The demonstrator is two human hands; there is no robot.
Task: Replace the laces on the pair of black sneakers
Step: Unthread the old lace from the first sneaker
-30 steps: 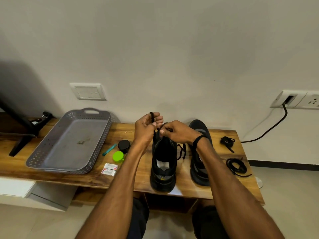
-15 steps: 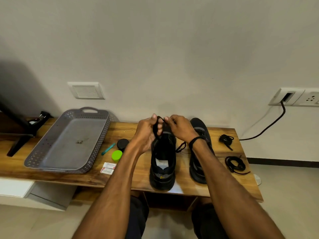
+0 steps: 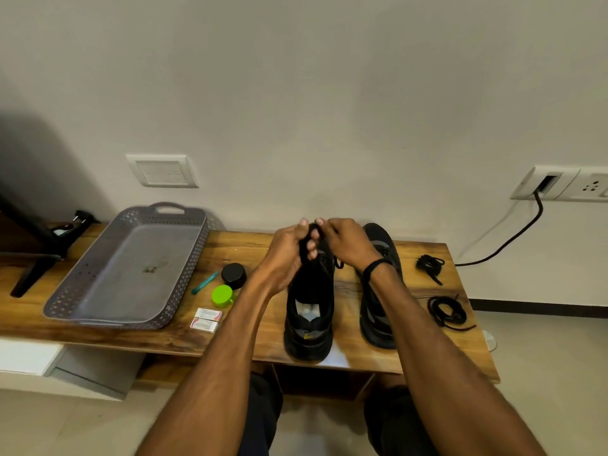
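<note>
Through the head camera, my left hand (image 3: 289,248) and right hand (image 3: 348,241) meet above the tongue of the left sneaker (image 3: 309,311). It stands heel toward me on the wooden bench (image 3: 250,251). The left fingers curl round a black lace (image 3: 304,250) and the right fingertips pinch it, lifted, I judge, to keep it taut for the eyelets. The right sneaker (image 3: 378,311) waits just beside. Two coiled laces (image 3: 447,312) lie at the bench's right end, apparently set aside; I cannot tell whether they are old or new.
</note>
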